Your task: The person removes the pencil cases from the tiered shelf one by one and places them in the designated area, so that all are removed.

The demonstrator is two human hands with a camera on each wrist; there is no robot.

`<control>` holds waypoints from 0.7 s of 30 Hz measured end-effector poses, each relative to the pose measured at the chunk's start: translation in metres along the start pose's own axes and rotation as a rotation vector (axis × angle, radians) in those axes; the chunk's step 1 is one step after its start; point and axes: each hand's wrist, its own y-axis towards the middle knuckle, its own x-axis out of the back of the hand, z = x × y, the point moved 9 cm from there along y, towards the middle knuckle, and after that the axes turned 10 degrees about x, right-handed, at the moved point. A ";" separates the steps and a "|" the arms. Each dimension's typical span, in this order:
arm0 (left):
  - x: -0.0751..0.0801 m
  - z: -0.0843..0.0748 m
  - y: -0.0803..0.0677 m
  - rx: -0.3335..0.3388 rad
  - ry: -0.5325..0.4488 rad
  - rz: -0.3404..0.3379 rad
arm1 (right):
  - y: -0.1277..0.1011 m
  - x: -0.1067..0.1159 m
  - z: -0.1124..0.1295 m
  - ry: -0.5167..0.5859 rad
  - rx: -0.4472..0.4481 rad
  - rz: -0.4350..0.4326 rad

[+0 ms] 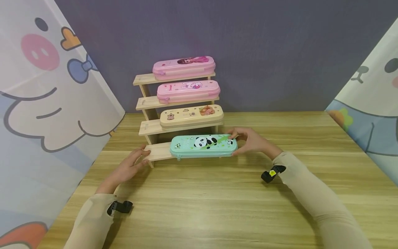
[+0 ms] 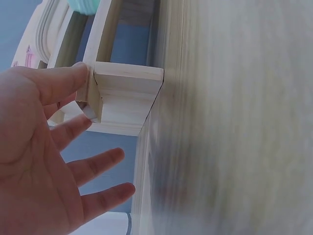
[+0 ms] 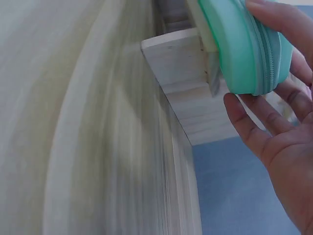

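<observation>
Right hand (image 1: 253, 141): fingers curled round the right end of the mint-green panda-print pencil case (image 1: 203, 146), thumb on the near side, fingertips (image 3: 266, 10) over the top edge; the wrist view shows the zipped end sitting in the curve of the hand. The case lies flat on the lowest step of the pale wooden stepped display rack (image 1: 157, 152), directly left of this hand.

Left hand (image 1: 130, 166): fingers straight and spread, holding nothing. Fingertips (image 2: 73, 76) touch the left end of that same lowest step; the palm rests low over the light wooden table (image 1: 217, 204).

Between the hands: the green case and the bare left part of the step.

Beyond the hands, going up the rack: a cream pencil case with cartoon stickers (image 1: 191, 115), then a pink pencil case with a rabbit print (image 1: 188, 91), then a pink pencil case with a girl print (image 1: 183, 67) on the top step, one per step.

Behind the rack, a grey-purple wall (image 1: 264, 52). Cartoon-printed cloth panels (image 1: 46, 86) stand outside each hand, left and right.
</observation>
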 end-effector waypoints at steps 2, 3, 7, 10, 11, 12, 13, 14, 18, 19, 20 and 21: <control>0.000 0.001 0.000 0.002 -0.016 0.007 | -0.006 0.006 0.002 0.019 0.006 -0.024; 0.001 0.002 0.000 -0.002 -0.022 0.007 | -0.009 0.009 0.003 0.028 0.013 -0.035; 0.002 0.004 0.001 -0.007 -0.059 0.013 | -0.021 0.022 0.010 0.050 0.066 -0.073; 0.004 0.005 0.002 -0.008 -0.073 0.019 | -0.030 0.031 0.017 0.058 0.113 -0.079; 0.004 0.006 0.002 -0.005 -0.075 0.023 | -0.032 0.033 0.020 0.061 0.125 -0.079; 0.003 0.007 0.002 0.001 -0.075 0.027 | -0.035 0.035 0.023 0.063 0.140 -0.077; 0.003 0.008 0.003 0.007 -0.078 0.031 | -0.037 0.038 0.026 0.066 0.152 -0.075; 0.003 0.010 0.003 0.013 -0.076 0.036 | -0.040 0.040 0.029 0.068 0.163 -0.072; 0.002 0.015 0.003 0.036 -0.081 0.052 | -0.053 0.052 0.042 0.080 0.199 -0.069; 0.002 0.015 0.003 0.035 -0.083 0.055 | -0.057 0.055 0.045 0.080 0.200 -0.069; 0.002 0.016 0.004 0.030 -0.079 0.056 | -0.061 0.058 0.047 0.079 0.202 -0.069; 0.003 0.015 0.004 0.025 -0.079 0.053 | -0.065 0.061 0.049 0.077 0.203 -0.069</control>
